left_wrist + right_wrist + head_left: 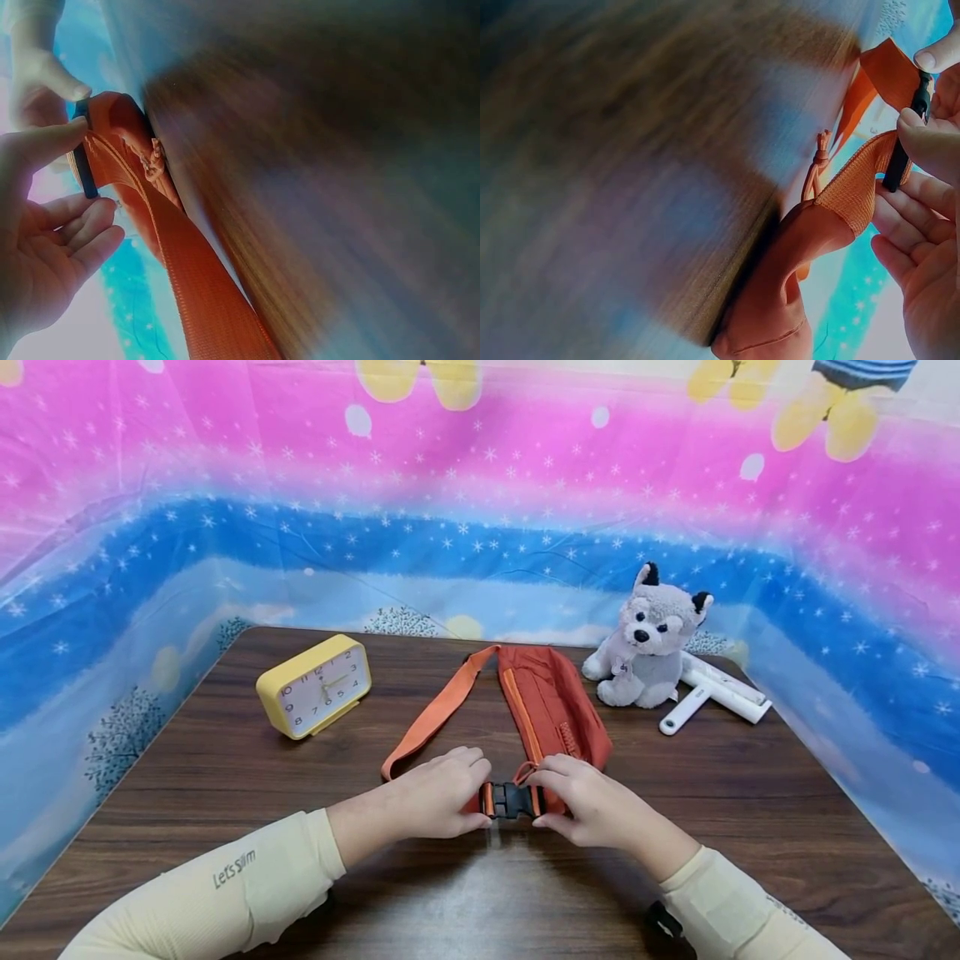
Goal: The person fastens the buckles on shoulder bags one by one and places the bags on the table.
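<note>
An orange-red waist bag (558, 702) lies on the table, its lighter orange strap (442, 714) looping out to the left. At the near end, the two halves of its black side-release buckle (512, 800) are joined together. My left hand (446, 793) pinches the left end of the buckle between thumb and fingers. On the other end, my right hand (592, 802) has the same kind of pinch grip. In the right wrist view the buckle (897, 161) is held up above the tabletop, with webbing running from both ends. A cord zipper pull (817, 165) hangs beside it.
A yellow alarm clock (315, 687) stands at the left on the dark wooden table (225, 777). Back right sits a grey plush husky (648, 639), and a white lint roller-like tool (712, 693) lies beside it. A patterned cloth (480, 535) hangs behind the table.
</note>
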Tool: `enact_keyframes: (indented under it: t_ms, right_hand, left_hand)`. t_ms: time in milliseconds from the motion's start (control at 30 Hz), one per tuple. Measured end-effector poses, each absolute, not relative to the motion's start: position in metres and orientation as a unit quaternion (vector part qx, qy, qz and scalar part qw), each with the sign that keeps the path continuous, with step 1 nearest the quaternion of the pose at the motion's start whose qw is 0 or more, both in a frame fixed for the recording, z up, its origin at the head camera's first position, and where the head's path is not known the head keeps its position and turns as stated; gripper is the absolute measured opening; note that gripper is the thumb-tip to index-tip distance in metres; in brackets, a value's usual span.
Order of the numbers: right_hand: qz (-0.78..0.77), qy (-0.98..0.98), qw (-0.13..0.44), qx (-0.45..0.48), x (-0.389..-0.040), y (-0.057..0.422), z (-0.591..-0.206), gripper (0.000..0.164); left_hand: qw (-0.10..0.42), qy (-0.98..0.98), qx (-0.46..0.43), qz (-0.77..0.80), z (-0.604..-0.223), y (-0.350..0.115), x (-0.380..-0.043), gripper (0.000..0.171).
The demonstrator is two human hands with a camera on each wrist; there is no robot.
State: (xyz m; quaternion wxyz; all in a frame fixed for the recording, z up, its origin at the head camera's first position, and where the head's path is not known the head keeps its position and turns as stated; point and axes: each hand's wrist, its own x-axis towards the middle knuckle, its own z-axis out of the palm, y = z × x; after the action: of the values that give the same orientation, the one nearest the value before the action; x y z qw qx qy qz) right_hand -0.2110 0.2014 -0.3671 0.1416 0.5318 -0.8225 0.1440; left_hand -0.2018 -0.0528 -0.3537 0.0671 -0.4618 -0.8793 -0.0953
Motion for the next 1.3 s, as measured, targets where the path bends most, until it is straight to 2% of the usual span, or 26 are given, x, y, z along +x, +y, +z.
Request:
enact_keyframes:
  t_ms: [1300]
  right_hand:
    - [0.161, -0.836, 0.11, 0.513, -0.2102, 0.1994, -0.3665, 0.04]
  left_hand:
    - [0.075, -0.883, -0.455, -0.09, -0.3554, -0.0528, -0.2007, 0.038]
